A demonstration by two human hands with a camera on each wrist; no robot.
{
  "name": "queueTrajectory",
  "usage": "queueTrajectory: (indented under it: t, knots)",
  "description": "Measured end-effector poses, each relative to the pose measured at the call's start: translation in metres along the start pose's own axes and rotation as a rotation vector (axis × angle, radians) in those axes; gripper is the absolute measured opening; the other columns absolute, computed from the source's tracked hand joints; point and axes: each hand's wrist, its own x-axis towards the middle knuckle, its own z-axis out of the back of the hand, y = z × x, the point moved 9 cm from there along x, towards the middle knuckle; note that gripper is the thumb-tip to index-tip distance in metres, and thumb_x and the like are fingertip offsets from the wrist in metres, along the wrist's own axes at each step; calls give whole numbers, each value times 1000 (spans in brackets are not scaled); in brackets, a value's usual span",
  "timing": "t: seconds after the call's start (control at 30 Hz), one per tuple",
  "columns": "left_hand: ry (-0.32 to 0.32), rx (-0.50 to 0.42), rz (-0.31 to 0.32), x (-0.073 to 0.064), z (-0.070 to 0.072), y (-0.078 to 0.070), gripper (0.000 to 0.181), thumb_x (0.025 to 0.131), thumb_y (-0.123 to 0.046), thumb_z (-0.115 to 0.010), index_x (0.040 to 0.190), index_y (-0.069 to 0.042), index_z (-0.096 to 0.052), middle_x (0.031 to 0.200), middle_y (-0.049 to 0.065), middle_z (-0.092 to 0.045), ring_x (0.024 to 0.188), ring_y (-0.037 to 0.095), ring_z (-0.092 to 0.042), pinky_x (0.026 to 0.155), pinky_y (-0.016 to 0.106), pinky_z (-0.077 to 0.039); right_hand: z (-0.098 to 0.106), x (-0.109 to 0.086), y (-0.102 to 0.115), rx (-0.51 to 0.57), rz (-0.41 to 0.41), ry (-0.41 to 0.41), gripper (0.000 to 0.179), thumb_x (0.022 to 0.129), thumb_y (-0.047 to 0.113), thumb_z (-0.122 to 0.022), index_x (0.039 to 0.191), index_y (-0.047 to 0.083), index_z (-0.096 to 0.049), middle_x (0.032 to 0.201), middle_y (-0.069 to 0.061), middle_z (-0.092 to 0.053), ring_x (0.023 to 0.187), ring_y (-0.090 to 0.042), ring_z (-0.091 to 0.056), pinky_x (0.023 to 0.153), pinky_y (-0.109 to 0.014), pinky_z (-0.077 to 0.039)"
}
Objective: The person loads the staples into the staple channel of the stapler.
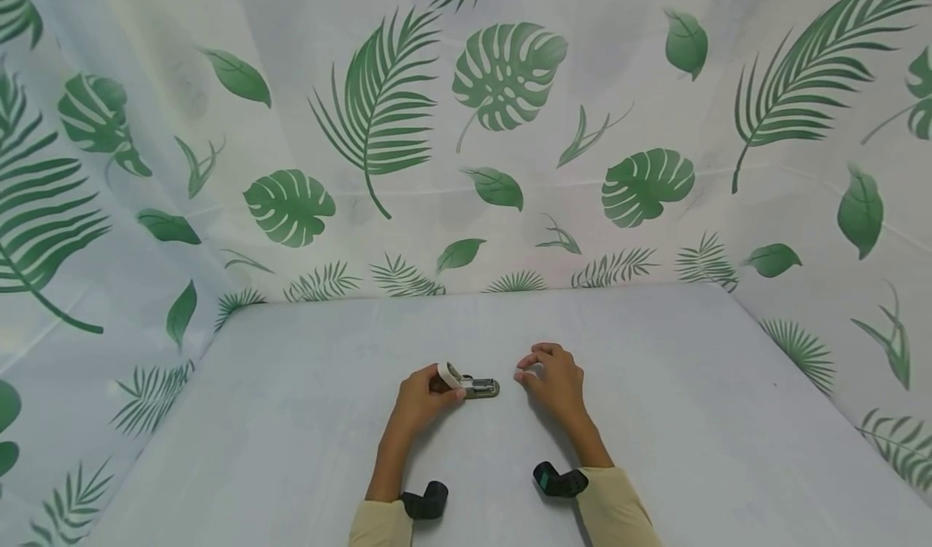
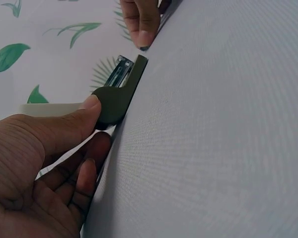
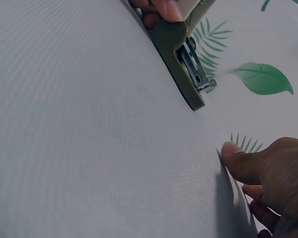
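Note:
My left hand (image 1: pixel 418 404) holds a small stapler (image 1: pixel 480 387) with a dark olive base, its pale top arm swung up and back. The metal staple magazine (image 2: pixel 120 71) lies exposed above the base. In the left wrist view my thumb presses the side of the stapler's hinge. My right hand (image 1: pixel 559 381) is a short way right of the stapler's front end, apart from it, fingers bent and thumb near the index finger. Something tiny and dark shows at its fingertips in the left wrist view; whether it is held I cannot tell.
A white-covered table (image 1: pixel 291 417) spreads around both hands. White cloth with green leaves (image 1: pixel 510 78) stands behind the table and along its sides. Black wrist cameras (image 1: pixel 425 501) sit on both forearms.

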Motion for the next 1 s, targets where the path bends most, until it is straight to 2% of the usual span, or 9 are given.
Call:
queueTrajectory:
  t: [0.17, 0.3, 0.4, 0.5, 0.73, 1.0]
  knots:
    - [-2, 17, 4, 0, -1, 0, 29, 73, -22, -74, 96, -8, -63, 83, 2, -64, 71, 11, -56, 65, 27, -46, 2, 0, -4, 71, -33, -21, 12, 79, 23, -70, 82, 13, -67, 106, -7, -62, 107, -28, -51, 89, -54, -29]
    - [-4, 18, 3, 0, -1, 0, 29, 74, -22, -74, 96, -8, -63, 83, 2, -64, 71, 10, -56, 64, 27, -46, 7, -1, -7, 160, -61, -51, 12, 81, 23, -68, 86, 12, -65, 88, -3, -66, 90, -21, -58, 85, -43, -35]
    - [-5, 17, 1, 0, -1, 0, 29, 74, -22, -74, 96, -7, -63, 83, 2, -64, 71, 10, -56, 64, 26, -45, 10, -1, -8, 202, -70, -61, 13, 82, 22, -67, 88, 11, -64, 80, -1, -65, 80, -18, -58, 78, -38, -40]
    - [-5, 19, 3, 0, 0, 1, 29, 73, -23, -74, 96, -8, -63, 82, 2, -64, 71, 10, -55, 64, 26, -45, 11, -1, -7, 223, -74, -48, 14, 82, 21, -67, 89, 10, -65, 79, -1, -65, 79, -18, -58, 76, -37, -42]
    - [-5, 17, 6, -1, 0, 0, 30, 73, -23, -74, 96, -7, -63, 83, 2, -64, 72, 11, -56, 65, 27, -45, 9, -2, -6, 205, -70, 3, 15, 85, 23, -63, 93, 10, -65, 86, -3, -66, 88, -20, -59, 81, -40, -43]
    - [-5, 15, 7, -2, 0, -1, 30, 74, -23, -74, 96, -7, -63, 84, 3, -64, 73, 11, -56, 66, 27, -46, 10, -3, -7, 233, -73, 0, 14, 84, 20, -64, 95, 11, -64, 79, -1, -64, 80, -18, -57, 76, -39, -43]
